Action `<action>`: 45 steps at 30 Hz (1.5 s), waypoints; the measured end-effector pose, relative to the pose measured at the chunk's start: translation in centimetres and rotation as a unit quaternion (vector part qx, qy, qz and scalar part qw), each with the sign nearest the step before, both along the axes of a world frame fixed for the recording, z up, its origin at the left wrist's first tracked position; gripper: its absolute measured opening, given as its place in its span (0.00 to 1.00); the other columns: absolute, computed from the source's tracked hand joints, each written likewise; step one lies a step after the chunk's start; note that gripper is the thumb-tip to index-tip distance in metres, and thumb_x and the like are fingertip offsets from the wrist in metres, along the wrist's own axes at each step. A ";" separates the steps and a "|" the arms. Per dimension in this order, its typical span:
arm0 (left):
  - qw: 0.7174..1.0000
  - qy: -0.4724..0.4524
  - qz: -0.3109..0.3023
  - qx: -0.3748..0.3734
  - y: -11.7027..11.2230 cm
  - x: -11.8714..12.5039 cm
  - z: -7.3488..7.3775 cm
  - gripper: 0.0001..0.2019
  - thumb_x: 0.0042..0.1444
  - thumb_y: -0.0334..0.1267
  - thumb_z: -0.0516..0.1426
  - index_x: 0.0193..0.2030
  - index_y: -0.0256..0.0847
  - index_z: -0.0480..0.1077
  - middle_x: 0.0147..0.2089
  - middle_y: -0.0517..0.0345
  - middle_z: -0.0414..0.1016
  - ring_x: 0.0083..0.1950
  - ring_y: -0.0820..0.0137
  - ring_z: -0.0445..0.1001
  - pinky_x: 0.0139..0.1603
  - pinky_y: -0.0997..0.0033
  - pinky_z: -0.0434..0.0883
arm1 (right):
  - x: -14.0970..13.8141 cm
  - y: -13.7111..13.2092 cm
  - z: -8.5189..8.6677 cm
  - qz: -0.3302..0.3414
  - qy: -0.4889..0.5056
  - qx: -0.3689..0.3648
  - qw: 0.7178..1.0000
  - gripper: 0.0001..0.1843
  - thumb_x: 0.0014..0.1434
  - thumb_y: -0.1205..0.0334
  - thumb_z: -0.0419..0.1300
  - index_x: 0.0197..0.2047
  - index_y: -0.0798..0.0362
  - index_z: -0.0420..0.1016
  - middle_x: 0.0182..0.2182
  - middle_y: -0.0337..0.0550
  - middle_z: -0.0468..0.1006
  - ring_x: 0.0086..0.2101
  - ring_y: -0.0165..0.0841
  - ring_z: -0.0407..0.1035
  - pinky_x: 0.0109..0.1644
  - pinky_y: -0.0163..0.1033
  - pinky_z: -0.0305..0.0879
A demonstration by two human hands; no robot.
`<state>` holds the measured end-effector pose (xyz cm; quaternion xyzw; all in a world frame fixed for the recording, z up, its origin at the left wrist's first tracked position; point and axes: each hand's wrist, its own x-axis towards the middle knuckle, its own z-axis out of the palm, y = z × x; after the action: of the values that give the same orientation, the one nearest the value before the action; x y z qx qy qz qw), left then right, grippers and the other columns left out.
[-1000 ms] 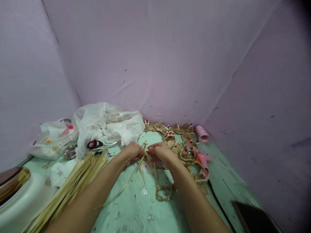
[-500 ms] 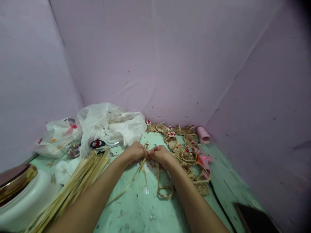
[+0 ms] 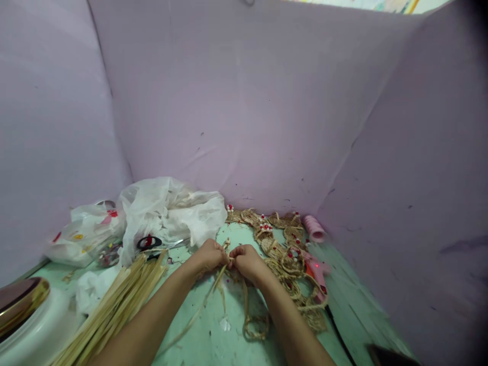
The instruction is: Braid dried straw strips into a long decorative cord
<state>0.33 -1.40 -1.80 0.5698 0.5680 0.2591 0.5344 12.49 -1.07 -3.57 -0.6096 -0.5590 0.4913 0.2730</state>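
My left hand [image 3: 212, 255] and my right hand [image 3: 246, 261] meet over the middle of the table, both closed in a pinch on a braided strand of dried straw [image 3: 227, 246]. The strand's short end pokes up between my fingers. Loose straw ends [image 3: 208, 300] trail from it down to the lower left. Below my right hand hangs more of the braid, ending in a loop [image 3: 255, 328] on the green table. My fingertips hide the exact spot being gripped.
Left: a bundle of dried straw [image 3: 118, 305], black-handled scissors [image 3: 148, 242], white plastic bags [image 3: 171, 208] and a white-and-gold container [image 3: 38, 325]. Right: a braided straw piece with red and white beads [image 3: 284, 251], a pink glue gun [image 3: 318, 272] with black cord, a pink thread spool [image 3: 314, 229]. Purple walls surround the table.
The view has tipped up a little, so the whole scene sits lower. Both hands stay together on the straw, with the fingertips slightly shifted around it.
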 end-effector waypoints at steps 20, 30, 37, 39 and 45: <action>0.989 0.135 -0.046 0.049 0.2 -1.2 -0.3 0.04 0.33 0.32 0.51 0.15 0.35 0.65 0.12 0.64 0.55 0.15 0.79 0.51 0.16 0.77 0.49 | 0.2 -0.6 -0.4 -0.041 0.125 -0.038 0.991 0.07 0.42 0.69 0.54 0.15 0.58 0.63 0.08 0.32 0.57 0.10 0.20 0.45 0.13 0.29 0.37; 0.885 0.453 0.005 0.109 -2.2 -9.2 7.6 0.05 0.32 0.33 0.53 0.19 0.38 0.70 0.20 0.57 0.68 0.22 0.73 0.63 0.24 0.76 0.56 | 0.3 -0.8 -0.1 -0.016 0.141 -0.095 0.985 0.09 0.45 0.66 0.54 0.17 0.55 0.60 0.09 0.32 0.59 0.10 0.23 0.54 0.13 0.28 0.50; 0.876 0.479 -0.052 -0.017 -2.0 -12.7 6.4 0.04 0.25 0.29 0.54 0.14 0.37 0.67 0.16 0.55 0.66 0.20 0.69 0.63 0.22 0.73 0.58 | 0.5 -0.8 -0.3 -0.011 0.138 -0.097 0.986 0.07 0.43 0.66 0.55 0.18 0.55 0.59 0.10 0.32 0.60 0.10 0.22 0.52 0.14 0.29 0.51; 0.877 0.477 -0.054 -0.001 -1.8 -12.5 5.7 0.03 0.25 0.29 0.54 0.13 0.37 0.66 0.15 0.54 0.66 0.20 0.68 0.63 0.22 0.71 0.58 | 0.5 -0.7 -0.5 -0.004 0.132 -0.082 0.988 0.08 0.43 0.65 0.54 0.17 0.55 0.59 0.10 0.32 0.60 0.09 0.21 0.50 0.13 0.29 0.48; 0.854 0.514 -0.077 -0.034 -1.8 -10.9 5.2 0.03 0.25 0.29 0.55 0.10 0.37 0.63 0.12 0.56 0.63 0.19 0.68 0.64 0.24 0.70 0.61 | 0.4 -0.8 -0.3 -0.010 0.132 -0.086 0.987 0.07 0.42 0.65 0.54 0.17 0.55 0.60 0.10 0.32 0.60 0.10 0.22 0.51 0.13 0.29 0.49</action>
<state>-10.59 -3.20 3.42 0.6454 0.7243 -0.1320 0.2037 12.87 -1.82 -3.88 -0.5662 -0.4673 0.6109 0.2963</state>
